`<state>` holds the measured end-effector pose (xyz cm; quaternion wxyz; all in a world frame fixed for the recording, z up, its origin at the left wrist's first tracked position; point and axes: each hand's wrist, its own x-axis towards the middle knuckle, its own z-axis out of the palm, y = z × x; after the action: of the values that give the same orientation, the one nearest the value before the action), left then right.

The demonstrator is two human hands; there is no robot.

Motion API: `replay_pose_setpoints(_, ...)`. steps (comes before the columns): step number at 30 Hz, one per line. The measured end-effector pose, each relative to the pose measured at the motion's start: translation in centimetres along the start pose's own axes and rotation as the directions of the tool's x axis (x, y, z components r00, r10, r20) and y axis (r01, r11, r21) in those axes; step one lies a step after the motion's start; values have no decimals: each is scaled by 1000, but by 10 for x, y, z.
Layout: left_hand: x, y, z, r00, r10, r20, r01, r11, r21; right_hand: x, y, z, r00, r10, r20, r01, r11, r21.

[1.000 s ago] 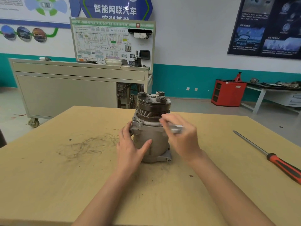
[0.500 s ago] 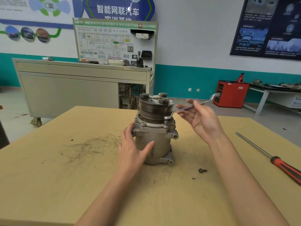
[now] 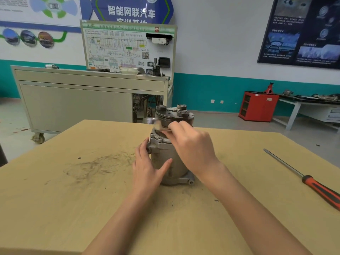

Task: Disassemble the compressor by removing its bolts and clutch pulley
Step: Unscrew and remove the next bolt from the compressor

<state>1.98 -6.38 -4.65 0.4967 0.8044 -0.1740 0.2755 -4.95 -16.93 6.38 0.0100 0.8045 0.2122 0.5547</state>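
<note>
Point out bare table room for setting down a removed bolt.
Free: tabletop left of the left hand, around the scuff marks; also the strip between the right hand and the screwdriver. Crowded: at the compressor, where hands and wrench meet.

Open tabletop (image 3: 55,199) left of compressor (image 3: 177,170); screwdriver (image 3: 320,190) well right.

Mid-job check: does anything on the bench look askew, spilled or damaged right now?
Nothing broken or spilled. The clutch pulley looks slightly tilted on the compressor, though blur near the wrench makes that uncertain. Dark scuff marks smear the table left of it.
</note>
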Motion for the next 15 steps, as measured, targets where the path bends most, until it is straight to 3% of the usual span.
replay_pose_setpoints(3,2,-2,2,1000,-30,10,30,1000,3,-9,-11,9,999,-34,13,36,982,-185)
replay_pose_setpoints(5,2,-3,2,999,-40,18,40,999,8,-17,-9,11,997,-71,-22,65,975,-214)
replay_pose_setpoints(7,0,-2,0,1000,-23,2,23,1000,2,-25,4,9,992,-65,-110,58,996,-65)
replay_pose_setpoints(9,-1,-2,-1,1000,-11,-6,11,1000,-3,-35,23,7,968,141,-205,-82,959,272)
replay_pose_setpoints(10,-1,-1,-1,1000,-11,-5,11,1000,-1,-39,30,4,922,341,-183,-217,847,485)
replay_pose_setpoints(12,-1,-1,-1,1000,-13,-1,13,1000,4,-46,43,6,748,660,74,-421,385,822)
replay_pose_setpoints(13,-1,-1,-1,1000,-11,1,11,1000,3,-46,51,9,659,720,217,-450,147,881)
replay_pose_setpoints(15,-1,-2,-1,1000,-8,4,8,1000,-1,-44,70,14,540,723,431,-452,-183,873)
